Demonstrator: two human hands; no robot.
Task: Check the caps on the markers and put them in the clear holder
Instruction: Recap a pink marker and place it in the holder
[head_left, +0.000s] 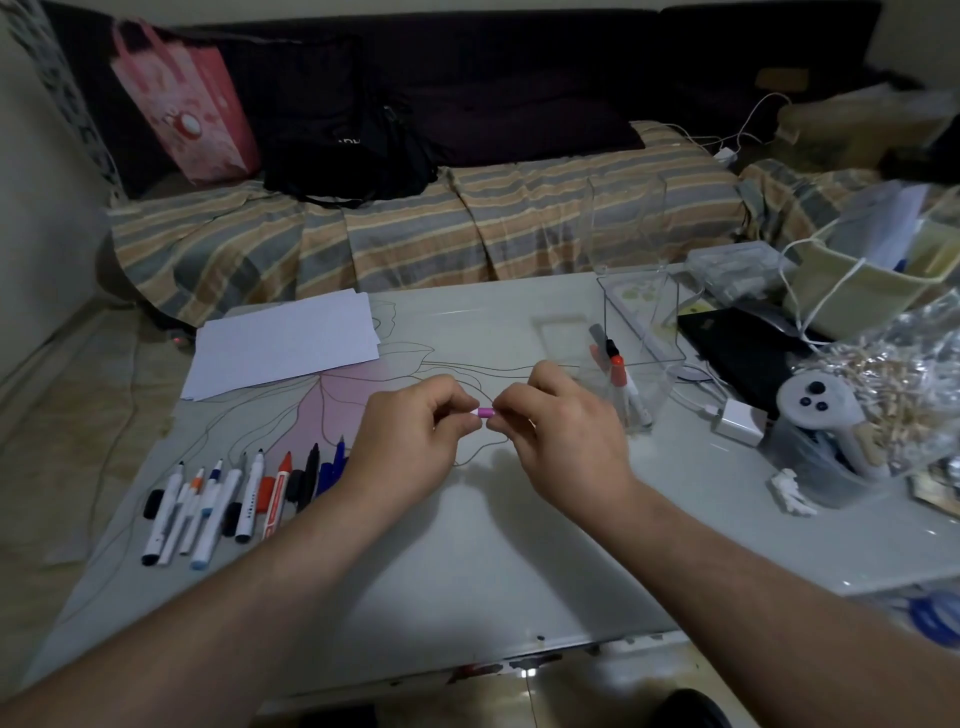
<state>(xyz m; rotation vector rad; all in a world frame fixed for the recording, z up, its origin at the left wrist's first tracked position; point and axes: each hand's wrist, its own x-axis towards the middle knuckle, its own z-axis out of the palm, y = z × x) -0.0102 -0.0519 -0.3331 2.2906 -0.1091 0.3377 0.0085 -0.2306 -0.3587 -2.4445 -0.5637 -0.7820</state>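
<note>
Markers lie in a row (228, 499) on the near left of the pale table (467, 545), about ten of them, though overlaps keep the count uncertain; several have their tips bare. Two stacked sheets of white paper (285, 343) sit on the far left corner. Both hands meet over the table's middle: the left hand (410, 436) and right hand (561, 436) are each pinched on one end of a single small marker with a pink cap (486, 413), held just above the surface. One clear holder (618, 384) stands right of the right hand, with three or so markers inside, one orange-capped. A taller clear box (644, 317) stands behind it. Clutter crowds the right edge: a white charger (737, 418), bags, a white controller (815, 400). The near middle of the table is open.
</note>
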